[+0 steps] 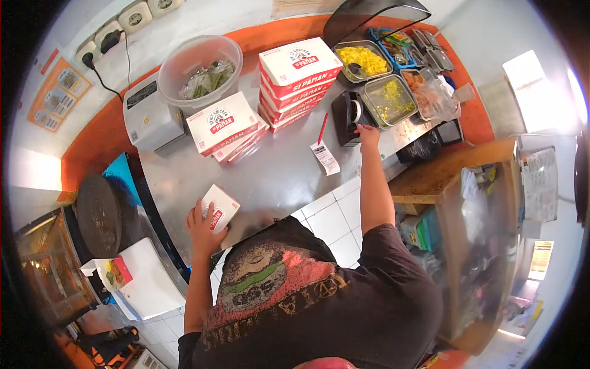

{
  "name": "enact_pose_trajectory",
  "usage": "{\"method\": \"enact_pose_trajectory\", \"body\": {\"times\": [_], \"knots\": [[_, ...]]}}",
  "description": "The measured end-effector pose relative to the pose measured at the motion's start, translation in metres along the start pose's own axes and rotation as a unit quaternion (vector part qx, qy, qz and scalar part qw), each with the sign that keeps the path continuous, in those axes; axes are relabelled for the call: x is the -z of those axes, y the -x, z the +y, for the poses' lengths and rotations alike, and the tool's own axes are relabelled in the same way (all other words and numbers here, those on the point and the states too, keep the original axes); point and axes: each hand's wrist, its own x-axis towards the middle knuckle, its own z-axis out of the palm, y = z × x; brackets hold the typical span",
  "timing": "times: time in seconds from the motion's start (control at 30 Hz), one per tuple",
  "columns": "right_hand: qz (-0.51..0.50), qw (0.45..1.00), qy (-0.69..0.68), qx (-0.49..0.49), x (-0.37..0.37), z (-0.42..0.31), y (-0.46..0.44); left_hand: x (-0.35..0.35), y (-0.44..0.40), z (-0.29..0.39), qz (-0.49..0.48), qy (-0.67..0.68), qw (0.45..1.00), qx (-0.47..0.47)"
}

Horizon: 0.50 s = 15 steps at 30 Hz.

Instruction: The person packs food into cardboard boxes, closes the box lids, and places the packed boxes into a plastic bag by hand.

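My left hand (pixel 207 225) is closed around a small white-and-red food box (pixel 221 208) at the table's near left edge. The box rests on the metal table, its lid down. My right hand (pixel 368 136) reaches to a black tape dispenser (pixel 345 126) with a white-cored roll in it. Its fingers are pinched at the dispenser's near end, on the tape; the strip itself is too fine to see well. Left of the dispenser lie a printed receipt (pixel 326 158) and a red pen (pixel 322 128).
Stacked printed food boxes (pixel 300 64) stand at the back, with a lower stack (pixel 224 126) beside them. A clear tub (pixel 200 71) holds greens. Metal trays of yellow food (pixel 362 60) line the back right. A grey printer (pixel 152 114) sits at the left. A wooden shelf (pixel 455 178) is at right.
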Motion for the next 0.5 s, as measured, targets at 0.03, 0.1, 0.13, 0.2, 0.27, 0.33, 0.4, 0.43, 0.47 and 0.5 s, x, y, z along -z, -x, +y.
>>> {"method": "enact_pose_trajectory", "body": {"times": [0.03,0.1,0.13,0.2,0.27,0.33,0.4,0.43,0.47,0.5], "knots": [[-0.052,0.994,-0.094,-0.009,0.003,0.003,-0.001,0.0,0.001,0.0,-0.003,-0.001,1.0,0.006],[-0.038,0.981,-0.177,-0.069,0.021,-0.014,0.018,-0.002,0.002,-0.002,-0.005,-0.008,1.0,0.006],[-0.026,0.959,-0.256,-0.121,0.029,-0.031,0.037,-0.005,0.001,-0.001,-0.001,-0.012,1.0,0.009],[0.011,0.972,-0.217,-0.094,0.037,-0.028,0.066,-0.003,-0.001,0.003,0.002,-0.007,1.0,0.01],[0.048,0.98,-0.183,-0.068,0.038,-0.017,0.086,-0.002,-0.001,0.001,-0.004,-0.007,1.0,0.015],[0.012,0.991,-0.087,-0.102,0.033,0.006,0.092,-0.001,-0.003,-0.002,-0.01,0.002,1.0,0.018],[0.018,0.999,-0.03,-0.013,0.026,0.03,0.08,0.0,-0.002,-0.001,-0.019,0.015,0.999,0.028],[0.022,0.996,0.023,0.08,0.024,0.03,0.075,0.002,-0.004,-0.002,-0.014,0.01,1.0,0.025],[0.076,0.967,0.219,0.104,0.025,0.028,0.068,0.002,-0.006,-0.001,-0.008,0.004,1.0,0.022],[0.073,0.966,0.222,0.107,0.026,0.041,0.063,0.001,-0.008,0.0,-0.007,0.007,1.0,0.027]]}}
